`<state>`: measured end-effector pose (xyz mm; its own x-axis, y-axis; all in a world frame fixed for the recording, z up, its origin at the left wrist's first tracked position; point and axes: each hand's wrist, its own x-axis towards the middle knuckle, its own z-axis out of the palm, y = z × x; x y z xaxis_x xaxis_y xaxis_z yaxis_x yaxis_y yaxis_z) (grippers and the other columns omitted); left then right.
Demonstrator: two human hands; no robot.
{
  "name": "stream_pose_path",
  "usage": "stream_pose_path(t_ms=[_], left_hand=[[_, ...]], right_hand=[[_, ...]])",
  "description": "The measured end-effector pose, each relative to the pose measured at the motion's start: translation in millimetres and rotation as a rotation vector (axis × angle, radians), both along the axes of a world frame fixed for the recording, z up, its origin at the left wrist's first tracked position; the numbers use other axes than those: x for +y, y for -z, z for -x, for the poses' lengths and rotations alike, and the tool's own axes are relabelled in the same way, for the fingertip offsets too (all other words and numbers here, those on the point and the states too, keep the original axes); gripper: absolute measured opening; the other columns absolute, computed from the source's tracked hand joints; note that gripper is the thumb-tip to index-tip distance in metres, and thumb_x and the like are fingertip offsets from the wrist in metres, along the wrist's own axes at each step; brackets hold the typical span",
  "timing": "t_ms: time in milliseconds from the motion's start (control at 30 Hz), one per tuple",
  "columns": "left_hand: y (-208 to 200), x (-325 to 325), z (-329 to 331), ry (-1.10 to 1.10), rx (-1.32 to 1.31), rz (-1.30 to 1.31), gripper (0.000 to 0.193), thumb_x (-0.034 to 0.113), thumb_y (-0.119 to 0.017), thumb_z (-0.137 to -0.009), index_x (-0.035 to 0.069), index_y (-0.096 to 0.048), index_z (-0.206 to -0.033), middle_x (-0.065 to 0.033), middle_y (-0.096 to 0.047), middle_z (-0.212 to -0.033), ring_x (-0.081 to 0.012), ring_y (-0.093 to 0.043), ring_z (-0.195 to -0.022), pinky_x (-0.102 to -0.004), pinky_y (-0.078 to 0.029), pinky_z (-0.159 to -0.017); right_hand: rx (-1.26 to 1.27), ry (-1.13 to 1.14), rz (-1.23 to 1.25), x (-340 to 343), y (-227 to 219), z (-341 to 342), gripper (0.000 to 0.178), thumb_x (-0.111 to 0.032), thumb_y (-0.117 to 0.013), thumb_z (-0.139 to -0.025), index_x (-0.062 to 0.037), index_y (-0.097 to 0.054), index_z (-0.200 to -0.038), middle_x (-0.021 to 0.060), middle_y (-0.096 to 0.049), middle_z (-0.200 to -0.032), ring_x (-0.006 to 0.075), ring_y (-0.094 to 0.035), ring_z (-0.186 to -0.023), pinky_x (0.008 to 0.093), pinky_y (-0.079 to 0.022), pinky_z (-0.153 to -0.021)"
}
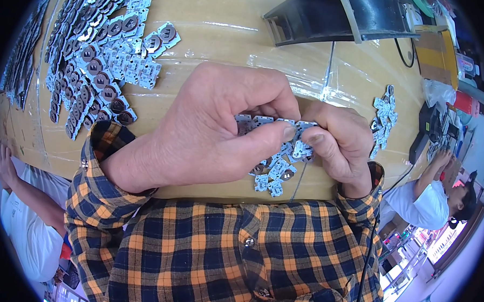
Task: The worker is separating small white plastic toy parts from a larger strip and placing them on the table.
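Between my two hands is a strip of small pale-blue circuit boards (263, 120), gripped close to its right end. My left hand (214, 125) pinches the strip between thumb and curled fingers. Right beside it, my right hand (338, 138) pinches the end board (304, 128) with thumb and forefinger. The two thumbs nearly meet. Under the hands, separate small boards (275, 176) lie in a loose pile on the table, some with round dark coin-cell parts. My left hand hides part of the strip.
A large heap of board strips (98, 76) with round dark parts covers the far left. More boards (384, 120) lie at the right. A black curved bin (338, 14) stands at the back. People (29, 214) sit at left and right (428, 202).
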<state>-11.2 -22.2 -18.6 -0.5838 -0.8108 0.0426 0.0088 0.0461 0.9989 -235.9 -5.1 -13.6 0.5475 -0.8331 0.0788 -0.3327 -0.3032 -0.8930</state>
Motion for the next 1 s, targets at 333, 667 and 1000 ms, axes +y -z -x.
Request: stream_pose_path(t_ms=[333, 667, 1000], left_hand=[[2.5, -3.6, -1.3, -0.067, -0.029, 0.092, 0.010, 0.002, -0.070, -0.084, -0.001, -0.064, -0.091, -0.0042, -0.067, -0.078, -0.0069, -0.064, -0.069, -0.0189, -0.050, -0.062], [3.8, -6.1, -4.5, 0.043, 0.041, 0.057, 0.011, 0.005, -0.070, -0.084, -0.001, -0.064, -0.091, -0.0064, -0.066, -0.077, -0.0108, -0.063, -0.064, -0.0213, -0.048, -0.057], [1.3, -6.5, -0.3, -0.084, 0.070, 0.191, 0.013, 0.000, -0.066, -0.084, -0.004, -0.064, -0.097, -0.0102, -0.067, -0.084, -0.0136, -0.065, -0.073, -0.0236, -0.049, -0.061]], right_hand=[[-0.023, 0.037, -0.109, -1.4, -4.8, -3.7, 0.013, -0.008, -0.064, -0.089, 0.0029, -0.062, -0.082, 0.0092, -0.056, -0.067, 0.0184, -0.056, -0.056, 0.0308, -0.041, -0.051], [-0.100, 0.118, -0.213, 5.2, -12.5, -5.6, 0.018, -0.014, -0.062, -0.091, 0.0019, -0.063, -0.081, 0.0070, -0.057, -0.062, 0.0135, -0.053, -0.050, 0.0274, -0.038, -0.045], [-0.355, 0.258, -0.532, 8.1, 1.4, -0.3, 0.035, -0.027, -0.050, -0.100, -0.0006, -0.050, -0.076, 0.0019, -0.049, -0.059, 0.0055, -0.040, -0.046, 0.0205, -0.031, -0.044]])
